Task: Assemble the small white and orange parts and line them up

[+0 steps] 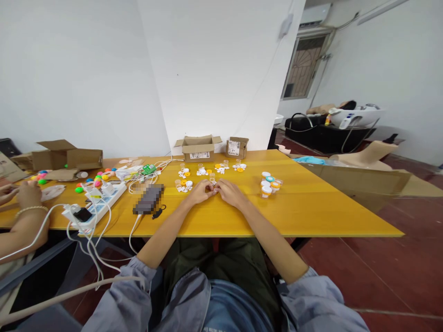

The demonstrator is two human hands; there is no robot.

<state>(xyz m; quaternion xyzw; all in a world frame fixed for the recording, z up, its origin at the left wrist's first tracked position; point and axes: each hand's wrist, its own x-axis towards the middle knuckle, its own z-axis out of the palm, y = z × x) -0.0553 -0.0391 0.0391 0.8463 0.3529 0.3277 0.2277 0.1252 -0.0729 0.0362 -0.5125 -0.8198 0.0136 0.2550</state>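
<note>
My left hand and my right hand rest together on the yellow table, fingers curled and pinched round a small pale item between them, too small to name. Just beyond my fingers lie small clear vials, white and orange caps and white dice-like pieces. To the right stands a cluster of capped vials with white, teal and orange lids.
Two open cardboard boxes stand at the table's far edge. A dark blurred device, a white power strip with cables, and coloured balls lie left. Another person's hand works at far left. A cardboard sheet lies right.
</note>
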